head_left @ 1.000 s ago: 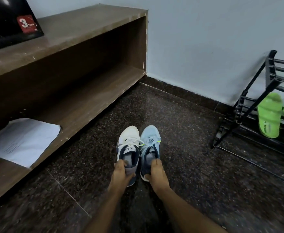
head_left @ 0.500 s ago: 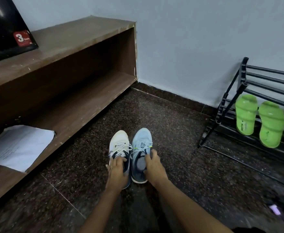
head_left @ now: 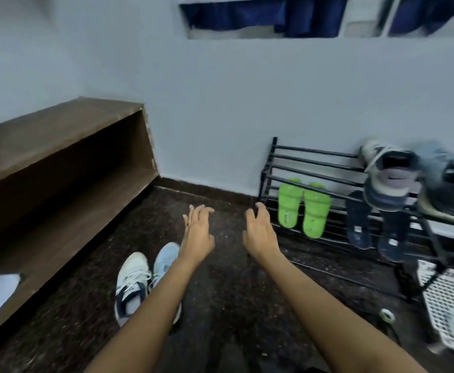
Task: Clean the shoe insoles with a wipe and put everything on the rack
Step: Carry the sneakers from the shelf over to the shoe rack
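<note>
Left hand, right hand outstretched, relaxed

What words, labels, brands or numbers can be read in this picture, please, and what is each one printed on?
No text here can be read with certainty.
Green slippers: a small dark mark on each, too small to read.
Dark blue sandals: white marks near the lower ends, blurred.
White basket: dark letters along its upper rim, too blurred to read.
</note>
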The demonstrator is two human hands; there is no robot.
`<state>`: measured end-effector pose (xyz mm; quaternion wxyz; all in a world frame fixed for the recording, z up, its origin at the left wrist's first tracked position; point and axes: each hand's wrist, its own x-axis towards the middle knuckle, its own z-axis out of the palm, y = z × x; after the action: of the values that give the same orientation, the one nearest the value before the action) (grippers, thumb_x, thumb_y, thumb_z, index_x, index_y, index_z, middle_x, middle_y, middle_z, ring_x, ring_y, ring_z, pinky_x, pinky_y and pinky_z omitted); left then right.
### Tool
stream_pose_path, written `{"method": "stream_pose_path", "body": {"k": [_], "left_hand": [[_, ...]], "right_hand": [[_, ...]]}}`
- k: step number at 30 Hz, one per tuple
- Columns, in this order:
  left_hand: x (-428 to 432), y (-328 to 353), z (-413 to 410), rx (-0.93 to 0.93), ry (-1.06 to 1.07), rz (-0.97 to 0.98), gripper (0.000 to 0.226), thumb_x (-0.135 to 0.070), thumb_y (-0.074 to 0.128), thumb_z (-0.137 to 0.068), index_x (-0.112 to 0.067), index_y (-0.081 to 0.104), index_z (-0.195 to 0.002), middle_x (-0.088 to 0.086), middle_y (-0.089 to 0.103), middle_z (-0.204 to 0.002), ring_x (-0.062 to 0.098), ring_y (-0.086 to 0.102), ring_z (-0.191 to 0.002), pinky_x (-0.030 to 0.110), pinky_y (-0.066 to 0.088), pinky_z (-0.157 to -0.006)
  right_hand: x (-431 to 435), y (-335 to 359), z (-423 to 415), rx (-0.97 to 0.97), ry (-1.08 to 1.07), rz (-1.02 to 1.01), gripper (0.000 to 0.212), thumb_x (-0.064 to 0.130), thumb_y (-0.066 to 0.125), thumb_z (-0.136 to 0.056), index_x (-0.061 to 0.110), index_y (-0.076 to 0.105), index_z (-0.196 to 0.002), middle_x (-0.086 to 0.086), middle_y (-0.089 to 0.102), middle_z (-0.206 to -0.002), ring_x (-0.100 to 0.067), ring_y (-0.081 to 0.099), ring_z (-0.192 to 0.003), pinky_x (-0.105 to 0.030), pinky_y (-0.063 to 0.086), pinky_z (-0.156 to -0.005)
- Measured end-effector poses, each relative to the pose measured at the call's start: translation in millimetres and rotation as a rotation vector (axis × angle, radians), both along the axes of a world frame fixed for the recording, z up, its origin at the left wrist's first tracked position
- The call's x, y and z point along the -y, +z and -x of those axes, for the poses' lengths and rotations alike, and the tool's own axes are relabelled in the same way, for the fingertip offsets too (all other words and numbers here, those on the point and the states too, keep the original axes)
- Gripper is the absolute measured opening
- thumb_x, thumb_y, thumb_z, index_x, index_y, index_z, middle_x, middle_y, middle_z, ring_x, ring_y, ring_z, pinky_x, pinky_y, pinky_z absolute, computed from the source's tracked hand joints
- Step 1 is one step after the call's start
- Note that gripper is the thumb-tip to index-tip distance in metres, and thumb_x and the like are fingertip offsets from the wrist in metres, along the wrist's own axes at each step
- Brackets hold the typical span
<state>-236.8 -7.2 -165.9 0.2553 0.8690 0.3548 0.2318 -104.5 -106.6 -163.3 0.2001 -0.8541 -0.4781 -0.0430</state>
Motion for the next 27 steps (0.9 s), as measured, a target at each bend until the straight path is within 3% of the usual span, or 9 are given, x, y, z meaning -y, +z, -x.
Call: {"method": "stream_pose_path", "body": {"k": [3, 6, 14, 18, 22, 24, 27], "left_hand": [[31.9, 38.6, -48.2, 0.023, -0.129, -0.089, 0.066, 0.012, 0.051, -0.071, -0.009, 0.042, -0.134, 0.012, 0.033, -0.145, 0.036, 0.014, -0.147, 0.048, -0.001, -0.120], [63.0, 68.2, -95.5, 0.049, -0.258, -0.189, 0.064, 0.008, 0.057, -0.067, -0.006, 0.047, -0.129, 0.013, 0.041, -0.131, 0.033, 0.037, -0.131, 0.058, 0.017, -0.117], [137.7, 105.6, -202.0, 0.069, -0.485, -0.293, 0.066, -0.007, 0.065, -0.078, -0.008, 0.040, -0.139, 0.012, 0.038, -0.140, 0.031, 0.035, -0.134, 0.050, 0.024, -0.115], [166.9, 111.1, -247.4, 0.009, -0.527, -0.359, 0.071, -0.018, 0.065, -0.081, -0.009, 0.034, -0.145, 0.012, 0.035, -0.143, 0.030, 0.033, -0.135, 0.044, 0.025, -0.113], [183.7, 112.6, -279.1, -0.084, -0.519, -0.322, 0.077, -0.025, 0.064, -0.083, -0.011, 0.027, -0.149, 0.016, 0.028, -0.149, 0.034, 0.027, -0.139, 0.049, 0.026, -0.114], [190.9, 111.1, -294.5, -0.127, -0.537, -0.299, 0.078, -0.025, 0.063, -0.085, -0.012, 0.024, -0.151, 0.018, 0.023, -0.153, 0.036, 0.025, -0.142, 0.050, 0.025, -0.115], [199.9, 111.7, -311.8, -0.161, -0.538, -0.262, 0.076, -0.023, 0.060, -0.088, -0.013, 0.021, -0.152, 0.019, 0.013, -0.158, 0.038, 0.023, -0.144, 0.049, 0.024, -0.117]], "right_hand": [[37.9, 29.0, -38.6, 0.044, -0.075, -0.058, 0.046, 0.002, 0.056, -0.081, -0.001, 0.043, -0.125, -0.028, 0.025, -0.142, -0.040, 0.026, -0.134, -0.039, 0.033, -0.104], [75.7, 50.9, -76.9, 0.084, -0.161, -0.107, 0.047, -0.002, 0.054, -0.076, -0.003, 0.046, -0.122, -0.030, 0.030, -0.139, -0.043, 0.029, -0.130, -0.043, 0.032, -0.105], [162.0, 80.4, -172.5, 0.166, -0.353, -0.219, 0.046, -0.007, 0.054, -0.067, -0.003, 0.048, -0.112, -0.028, 0.039, -0.128, -0.045, 0.038, -0.120, -0.045, 0.043, -0.095], [203.5, 88.6, -214.5, 0.234, -0.496, -0.187, 0.045, -0.003, 0.052, -0.068, -0.006, 0.047, -0.113, -0.032, 0.042, -0.127, -0.047, 0.035, -0.124, -0.051, 0.036, -0.102], [231.2, 92.7, -247.6, 0.232, -0.622, -0.189, 0.055, -0.001, 0.062, -0.066, -0.009, 0.046, -0.118, -0.034, 0.043, -0.126, -0.049, 0.040, -0.117, -0.055, 0.036, -0.101], [241.9, 92.7, -264.5, 0.200, -0.668, -0.113, 0.054, 0.011, 0.066, -0.071, -0.005, 0.045, -0.118, -0.032, 0.039, -0.133, -0.048, 0.036, -0.122, -0.054, 0.030, -0.105], [252.7, 91.6, -280.7, 0.061, -0.694, -0.002, 0.063, 0.026, 0.063, -0.079, 0.000, 0.036, -0.129, -0.027, 0.018, -0.149, -0.049, 0.023, -0.130, -0.050, 0.022, -0.110]]}}
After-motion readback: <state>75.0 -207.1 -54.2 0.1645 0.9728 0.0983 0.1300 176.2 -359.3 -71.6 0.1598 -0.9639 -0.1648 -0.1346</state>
